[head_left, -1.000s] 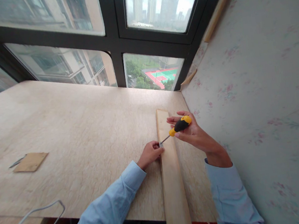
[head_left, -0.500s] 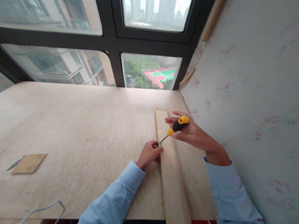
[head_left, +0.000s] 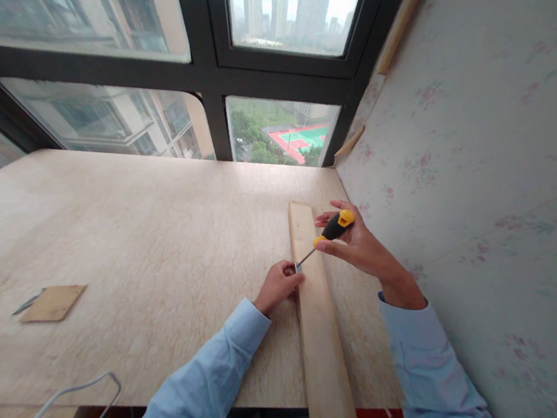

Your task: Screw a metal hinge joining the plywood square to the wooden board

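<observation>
My right hand [head_left: 355, 240] is closed around a screwdriver [head_left: 333, 227] with a black and yellow handle. Its thin shaft slants down to the left, and the tip meets a small metal piece [head_left: 299, 268] at the left edge of a long wooden board [head_left: 322, 338]. Thumb and fingers of my left hand [head_left: 281, 282] pinch that metal piece against the board. The piece is mostly hidden by the fingers, so its exact kind cannot be made out.
The board lies on a marble-patterned sill [head_left: 162, 249] and juts past its front edge. Leftward are a small brown square plate [head_left: 54, 304], a thin metal object [head_left: 26, 303] and a white cable [head_left: 78, 389]. Papered wall [head_left: 481, 179] stands close on the right; dark-framed windows [head_left: 219, 128] are ahead.
My right hand has shifted slightly right, and the screwdriver handle has turned a little in its fingers. My left hand stays in place on the metal piece.
</observation>
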Demonstrator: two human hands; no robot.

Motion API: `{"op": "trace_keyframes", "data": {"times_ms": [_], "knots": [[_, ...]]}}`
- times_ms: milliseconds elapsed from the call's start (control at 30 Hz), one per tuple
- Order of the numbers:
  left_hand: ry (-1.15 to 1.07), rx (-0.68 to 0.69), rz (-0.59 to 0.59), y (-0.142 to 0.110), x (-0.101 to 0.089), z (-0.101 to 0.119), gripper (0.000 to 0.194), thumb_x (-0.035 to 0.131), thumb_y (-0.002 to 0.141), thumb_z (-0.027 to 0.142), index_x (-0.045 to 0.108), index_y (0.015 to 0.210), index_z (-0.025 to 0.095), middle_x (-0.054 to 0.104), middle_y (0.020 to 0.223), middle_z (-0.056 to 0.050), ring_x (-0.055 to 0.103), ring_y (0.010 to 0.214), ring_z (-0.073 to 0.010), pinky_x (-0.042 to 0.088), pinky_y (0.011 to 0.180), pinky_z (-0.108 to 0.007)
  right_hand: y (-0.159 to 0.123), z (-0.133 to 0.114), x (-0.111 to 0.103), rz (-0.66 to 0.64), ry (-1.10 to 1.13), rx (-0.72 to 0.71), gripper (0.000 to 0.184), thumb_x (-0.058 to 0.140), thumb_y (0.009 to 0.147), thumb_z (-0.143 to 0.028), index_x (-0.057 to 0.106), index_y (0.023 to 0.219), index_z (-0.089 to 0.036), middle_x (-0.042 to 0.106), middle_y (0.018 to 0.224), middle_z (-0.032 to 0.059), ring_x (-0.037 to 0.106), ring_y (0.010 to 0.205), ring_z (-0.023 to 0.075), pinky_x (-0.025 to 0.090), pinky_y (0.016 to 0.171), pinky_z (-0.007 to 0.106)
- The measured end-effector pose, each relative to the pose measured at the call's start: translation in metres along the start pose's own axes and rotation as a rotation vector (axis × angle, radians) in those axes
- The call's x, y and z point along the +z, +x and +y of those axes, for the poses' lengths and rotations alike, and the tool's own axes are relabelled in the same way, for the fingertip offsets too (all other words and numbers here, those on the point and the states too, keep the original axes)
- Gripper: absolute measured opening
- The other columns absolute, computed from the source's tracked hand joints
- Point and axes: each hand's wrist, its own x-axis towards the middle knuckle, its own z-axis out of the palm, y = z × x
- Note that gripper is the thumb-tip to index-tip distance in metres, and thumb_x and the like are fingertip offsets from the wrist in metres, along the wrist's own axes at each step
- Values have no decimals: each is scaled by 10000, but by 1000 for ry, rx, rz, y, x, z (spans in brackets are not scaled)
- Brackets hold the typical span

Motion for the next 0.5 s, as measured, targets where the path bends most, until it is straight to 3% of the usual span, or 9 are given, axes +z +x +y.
{"op": "trace_keyframes", "data": {"times_ms": [67,167,267,367,433,500], "knots": [[-12,-4,10,0,0,0,308,698,672,174,597,961,142,638,737,-15,618,636,-129,477,531,-200,-3,0,-5,-143,123,-20,720,745,767,-407,311,1336,-332,532,1335,89,546,1235,228,500,989,454],[-4,-9,20,-1,0,1,329,699,666,167,579,972,149,628,728,-6,610,621,-124,475,523,-199,-5,-5,-9,-213,146,-24,599,708,807,-405,391,1307,-317,583,1293,89,571,1213,240,496,995,478],[16,-13,15,-1,1,3,313,677,681,159,574,977,148,625,722,-5,606,607,-124,477,518,-205,-3,-11,-4,-20,-66,4,588,752,736,-490,506,1214,-251,687,1035,70,679,966,250,554,886,458],[42,-12,19,-2,1,4,298,661,689,145,576,974,141,627,707,-5,609,601,-127,477,519,-208,2,-11,5,233,-358,24,673,798,630,-562,547,1154,-223,680,877,40,675,779,239,568,794,434],[60,-8,24,-2,1,5,290,660,691,141,579,969,138,630,702,-7,611,600,-129,478,519,-210,3,-9,7,238,-386,16,715,798,630,-561,515,1194,-224,676,894,38,668,800,238,556,819,434],[64,-4,23,-2,1,5,281,659,699,151,580,968,136,636,710,-12,615,606,-133,483,519,-213,1,-6,5,130,-272,-10,723,780,683,-521,449,1262,-241,673,1004,55,661,935,240,532,897,439]]}}
